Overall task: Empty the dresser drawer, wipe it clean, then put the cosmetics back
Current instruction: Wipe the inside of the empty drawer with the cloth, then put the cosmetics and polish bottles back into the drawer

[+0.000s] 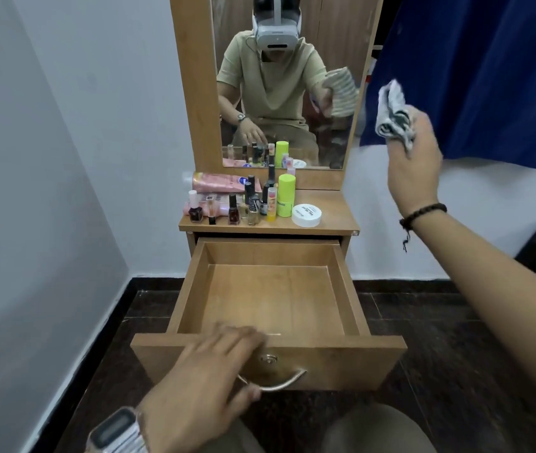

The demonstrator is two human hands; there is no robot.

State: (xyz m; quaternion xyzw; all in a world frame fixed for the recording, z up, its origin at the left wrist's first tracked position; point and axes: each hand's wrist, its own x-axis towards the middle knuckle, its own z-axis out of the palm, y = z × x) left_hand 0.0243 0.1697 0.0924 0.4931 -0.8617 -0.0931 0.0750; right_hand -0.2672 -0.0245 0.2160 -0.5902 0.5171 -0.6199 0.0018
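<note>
1. One wooden drawer (269, 299) is pulled far out of the dresser (332, 207); inside, only its bare light-brown bottom shows.
2. The left hand (207, 364) rests on the drawer front (341, 361), fingers straight over the top edge, thumb beside the metal handle (279, 384).
3. The right hand (413, 165) is raised at the right, fingers gripping a crumpled grey-and-white cloth (392, 114).
4. The cosmetics (247, 201) stand close together on the dresser top: nail polish bottles, a pink tube, a lime-green stick, a white jar.
</note>
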